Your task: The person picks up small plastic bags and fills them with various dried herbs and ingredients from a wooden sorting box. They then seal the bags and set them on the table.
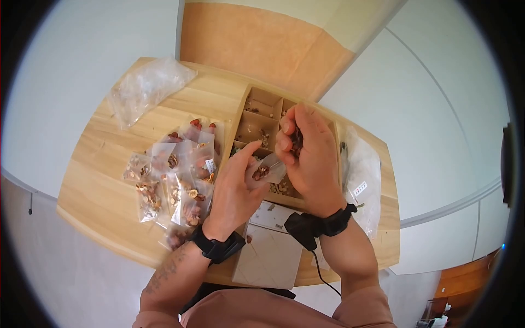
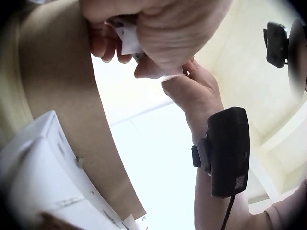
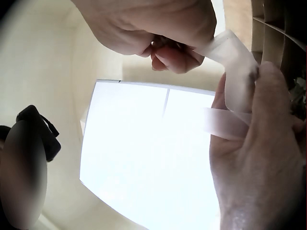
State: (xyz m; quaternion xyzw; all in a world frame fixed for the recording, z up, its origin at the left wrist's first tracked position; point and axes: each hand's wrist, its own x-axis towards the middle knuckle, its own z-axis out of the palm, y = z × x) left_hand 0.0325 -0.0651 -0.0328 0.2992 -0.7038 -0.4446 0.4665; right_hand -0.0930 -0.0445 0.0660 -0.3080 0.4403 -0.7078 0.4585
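Note:
In the head view my left hand [image 1: 232, 194] holds a small translucent bag [image 1: 275, 162] between thumb and fingers, with dark reddish dried pieces [image 1: 261, 173] low inside it. Just to the right and above, my right hand [image 1: 316, 161] is cupped, its fingers curled round a clump of dark dried pieces [image 1: 297, 141]. The right wrist view shows the bag's flap [image 3: 225, 45] reaching from the left hand [image 3: 264, 148] toward the right fingers. Both hands are over a cardboard tray [image 1: 244, 124] with compartments, hiding part of it.
Several filled clear packets [image 1: 174, 183] lie in a heap left of the tray. A crumpled plastic bag [image 1: 146, 90] rests at the table's [image 1: 95, 169] far left. A labelled plastic bag [image 1: 365, 167] lies right of the tray, and a flat white box [image 1: 268, 254] sits in front.

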